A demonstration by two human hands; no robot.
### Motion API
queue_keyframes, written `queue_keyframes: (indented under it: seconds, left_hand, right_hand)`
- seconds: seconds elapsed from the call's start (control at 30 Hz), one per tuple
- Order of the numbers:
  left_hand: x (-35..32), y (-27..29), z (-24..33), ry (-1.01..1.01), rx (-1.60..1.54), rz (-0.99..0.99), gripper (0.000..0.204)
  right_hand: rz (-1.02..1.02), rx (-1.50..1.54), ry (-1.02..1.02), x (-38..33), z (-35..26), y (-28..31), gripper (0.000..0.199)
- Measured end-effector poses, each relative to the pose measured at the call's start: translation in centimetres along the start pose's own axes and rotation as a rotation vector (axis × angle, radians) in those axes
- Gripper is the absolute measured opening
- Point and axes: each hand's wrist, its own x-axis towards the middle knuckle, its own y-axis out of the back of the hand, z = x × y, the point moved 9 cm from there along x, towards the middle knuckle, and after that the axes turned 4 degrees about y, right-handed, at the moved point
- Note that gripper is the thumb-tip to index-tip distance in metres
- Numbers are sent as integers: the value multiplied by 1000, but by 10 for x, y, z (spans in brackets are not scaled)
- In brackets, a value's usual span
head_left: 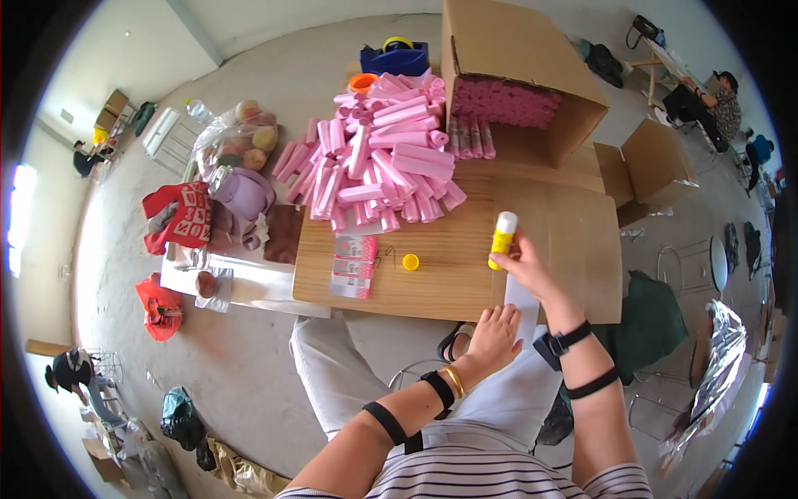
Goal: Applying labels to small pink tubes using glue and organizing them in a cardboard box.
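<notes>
My right hand (529,264) is closed around the lower part of a yellow glue stick (503,237), which stands upright over the wooden tabletop with its white end up. Its round yellow cap (411,262) lies apart on the wood to the left. At the table's front edge, my left hand (496,339) is open, fingers stretched forward beside a white paper strip (522,298). Whether it touches the strip I cannot tell. Pink-and-clear printed labels (353,268) lie left of the cap. Behind them is a large heap of pink rolls (374,158).
An open cardboard box (524,50) packed with pink rolls stands at the back right. A blue tape dispenser (395,58) and an orange ring (363,82) sit behind the heap. To the left are a bag of fruit (241,137), a lilac bottle (241,191) and a red bag (177,216).
</notes>
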Motion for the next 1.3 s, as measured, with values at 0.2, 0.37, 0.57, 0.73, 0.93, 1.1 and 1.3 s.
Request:
queue_keyframes:
  seconds: [0.2, 0.37, 0.57, 0.73, 0.93, 1.1, 1.3]
  left_hand:
    - [-20, -14, -3, -76, 93, -124, 63]
    - [-26, -15, -6, -124, 105, -61, 62]
    - [-21, -20, -8, -85, -37, -103, 63]
    - [-13, -8, -6, -36, -216, 16, 57]
    - [-10, 19, -10, 31, -483, 104, 46]
    - [-18, 94, -39, 13, -478, 222, 34]
    - [3, 212, -210, 248, 55, 623, 37]
  right_hand:
    - [-87, -266, 193, 41, 4, -54, 40]
    - [-113, -375, 265, 40, 9, -59, 46]
    - [8, -579, 231, 17, -20, -22, 48]
    - [232, -415, 67, -62, -18, 79, 38]
    - [291, -381, -236, -186, 66, 110, 14]
    - [251, -245, -400, -243, 101, 74, 17]
    - [200, -162, -363, -242, 85, 59, 18]
